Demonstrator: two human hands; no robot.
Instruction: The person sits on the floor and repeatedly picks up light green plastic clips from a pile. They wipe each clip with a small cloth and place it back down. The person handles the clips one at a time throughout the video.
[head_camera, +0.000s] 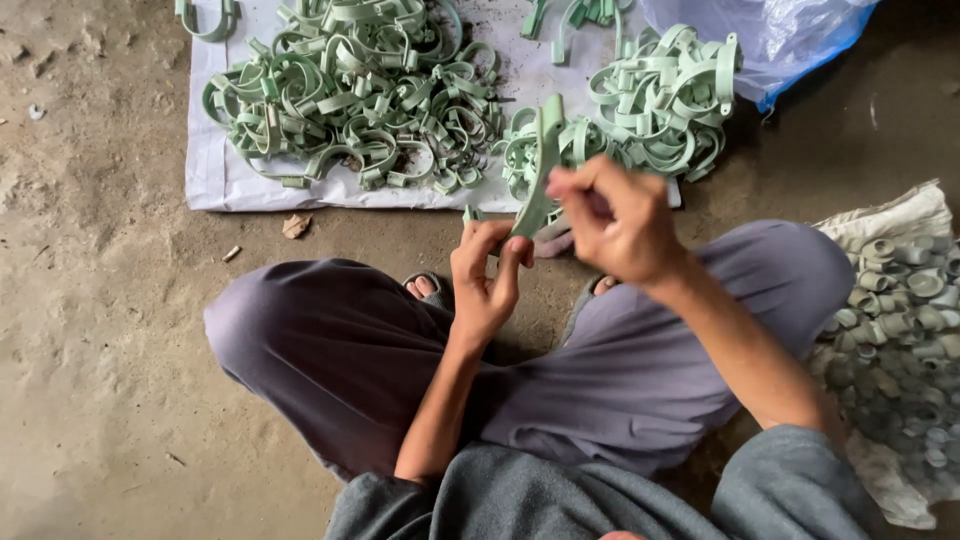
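You sit cross-legged on a bare dirt floor (100, 330), dusty and pitted. Your left hand (485, 275) grips the lower end of a pale green clamp (540, 165), holding it upright above your knees. Your right hand (615, 220) is closed, fingers pinched at the clamp's middle. Ahead, a white sheet (215, 180) lies on the floor under two heaps of clamps (360, 90). At your right, a sack (900, 220) holds small green caps (900, 320). A plastic bag (780, 35) lies beyond.
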